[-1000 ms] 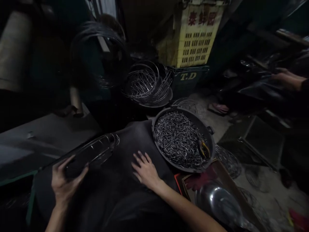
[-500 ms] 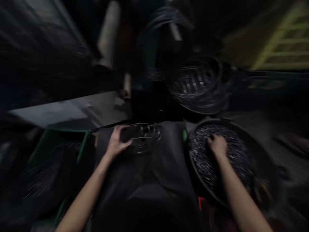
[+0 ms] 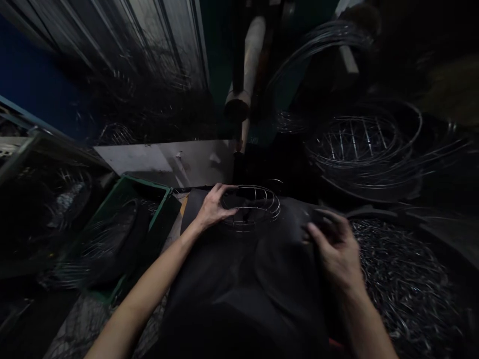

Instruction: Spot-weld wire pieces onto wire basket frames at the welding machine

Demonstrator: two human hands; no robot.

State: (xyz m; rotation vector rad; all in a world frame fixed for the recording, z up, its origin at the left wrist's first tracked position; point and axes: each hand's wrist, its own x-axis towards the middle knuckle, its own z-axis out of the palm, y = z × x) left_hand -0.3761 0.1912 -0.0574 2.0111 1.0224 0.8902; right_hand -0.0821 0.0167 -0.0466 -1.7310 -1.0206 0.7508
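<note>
My left hand [image 3: 216, 208] grips the left side of a round wire frame [image 3: 258, 227], its thumb and fingers closed around the thin metal rings. The frame rests over the dark cloth [image 3: 239, 274] across my lap. To the right, my right hand [image 3: 339, 249] is raised above the cloth's edge beside a tub of small bent metal pieces [image 3: 404, 279]. Its thumb and fingers are drawn together; blur and darkness hide what sits between them.
Large wire coils [image 3: 362, 144] lie in a round container at the back right. A green crate [image 3: 164, 199] with wire parts stands on the left. Behind my left hand is a pale flat panel [image 3: 149, 159], with a machine's light cylinder [image 3: 254, 42] above it.
My right hand has come up out of the tub of metal pieces and moved left toward the wire frame. My left hand keeps hold of the frame. The head view has turned left.
</note>
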